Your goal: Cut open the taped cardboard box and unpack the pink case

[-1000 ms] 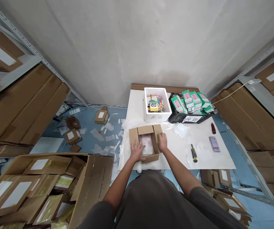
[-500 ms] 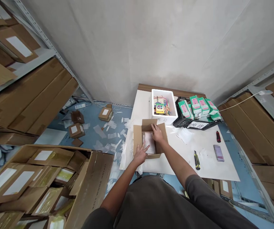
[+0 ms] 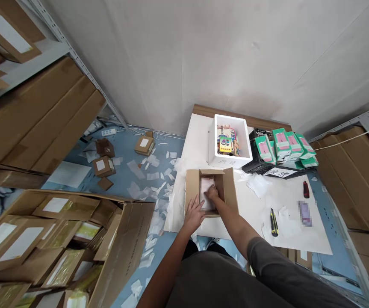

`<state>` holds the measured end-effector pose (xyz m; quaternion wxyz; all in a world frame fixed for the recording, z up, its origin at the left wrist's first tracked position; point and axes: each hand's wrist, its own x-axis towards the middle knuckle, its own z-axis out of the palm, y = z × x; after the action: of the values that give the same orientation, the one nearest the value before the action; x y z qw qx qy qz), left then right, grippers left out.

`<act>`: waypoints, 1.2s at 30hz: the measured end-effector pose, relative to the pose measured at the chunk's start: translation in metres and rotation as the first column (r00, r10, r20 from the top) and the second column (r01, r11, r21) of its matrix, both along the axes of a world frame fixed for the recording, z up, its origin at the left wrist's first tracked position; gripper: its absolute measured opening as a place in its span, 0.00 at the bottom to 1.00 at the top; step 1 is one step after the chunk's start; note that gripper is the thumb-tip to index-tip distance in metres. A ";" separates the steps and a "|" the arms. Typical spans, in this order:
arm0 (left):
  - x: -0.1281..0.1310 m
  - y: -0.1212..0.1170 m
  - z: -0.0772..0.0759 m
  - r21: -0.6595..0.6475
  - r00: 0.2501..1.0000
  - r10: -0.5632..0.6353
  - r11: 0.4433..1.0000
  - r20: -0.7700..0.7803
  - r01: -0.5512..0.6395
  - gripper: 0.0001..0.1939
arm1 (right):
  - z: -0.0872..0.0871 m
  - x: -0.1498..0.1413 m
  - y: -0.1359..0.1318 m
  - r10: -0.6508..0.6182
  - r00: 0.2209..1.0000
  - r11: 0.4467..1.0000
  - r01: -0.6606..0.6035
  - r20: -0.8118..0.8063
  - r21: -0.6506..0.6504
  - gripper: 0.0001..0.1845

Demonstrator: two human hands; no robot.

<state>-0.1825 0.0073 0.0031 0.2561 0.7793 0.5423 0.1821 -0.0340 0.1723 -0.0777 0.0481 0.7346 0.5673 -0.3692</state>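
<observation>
An open cardboard box (image 3: 230, 188) stands near the table's front edge with its flaps folded out. A flat, pale pink-white packet (image 3: 207, 184) lies inside it. My right hand (image 3: 212, 194) reaches into the box, its fingers curled at the packet's right side; the fingertips are partly hidden. My left hand (image 3: 194, 214) rests over the box's near left edge and left flap (image 3: 191, 188), fingers stretched out toward the packet.
Behind the box, a white foam bin (image 3: 214, 160) holds colourful packs. Beside it stands a black crate (image 3: 258, 167) of green-and-pink boxes. A yellow-black cutter (image 3: 273, 223), a red-black cutter (image 3: 305, 189) and crumpled white paper (image 3: 257, 185) lie right. A large carton (image 3: 129, 239) of parcels stands left.
My right hand has moved from the box's far right flap down into the box, onto the packet. My left hand has drawn back toward the near left edge. The camera view has shifted.
</observation>
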 end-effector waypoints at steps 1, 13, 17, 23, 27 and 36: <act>0.001 0.000 -0.001 -0.001 1.000 0.007 1.000 0.003 -0.007 0.05 | -0.006 0.000 -0.001 -0.018 1.000 1.000 0.018 -0.005 0.010 0.47; 0.004 0.012 0.003 -0.060 0.998 -0.025 0.998 -0.064 0.021 0.12 | 0.029 0.004 -0.007 -0.066 0.992 0.991 0.077 -0.104 0.108 0.24; -0.012 0.021 0.013 -0.046 0.991 -0.051 0.998 -0.122 0.046 0.14 | 0.082 0.019 -0.008 0.008 0.958 0.955 0.077 -0.286 0.285 0.23; -0.052 0.028 0.024 -0.080 0.968 -0.100 0.993 -0.229 0.084 0.08 | 0.140 0.112 -0.024 -0.110 0.683 0.910 0.362 -0.722 0.203 0.27; -0.060 0.028 0.026 -0.048 0.962 -0.128 0.992 -0.242 0.120 0.09 | 0.138 0.200 -0.041 -0.289 0.488 0.836 0.547 -0.824 0.031 0.33; -0.019 -0.001 0.061 0.081 0.928 0.229 0.973 -0.294 -0.214 0.24 | 0.021 0.273 -0.040 -0.418 0.695 0.885 0.458 -0.585 -0.088 0.27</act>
<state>-0.2020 0.0063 0.0642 0.1295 0.7375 0.6549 0.1016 0.2392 0.1327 -0.0564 -0.2427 0.6982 0.3740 -0.5602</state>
